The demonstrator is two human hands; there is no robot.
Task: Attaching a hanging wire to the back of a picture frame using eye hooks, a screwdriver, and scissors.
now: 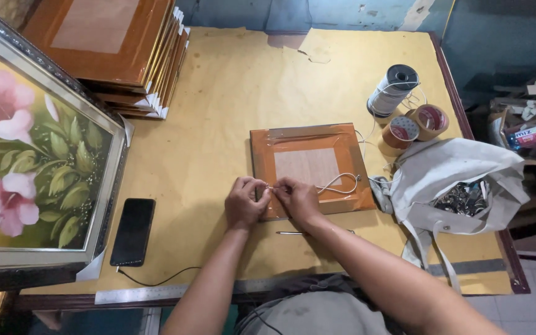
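Both hands, left (245,201) and right (297,198), pinch one cord (337,184) on one frame (308,167) mid-counter. Two tape rolls (415,124), one spool (393,90) and a bag (448,180) sit right; a phone (133,231) left.

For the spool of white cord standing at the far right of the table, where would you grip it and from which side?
Probably around the spool of white cord's wound middle, coming from its left, table-centre side. It leans slightly on its end, so the round body is exposed there, while two tape rolls sit close on its near right and its loose cord trails that way towards the brown frame.
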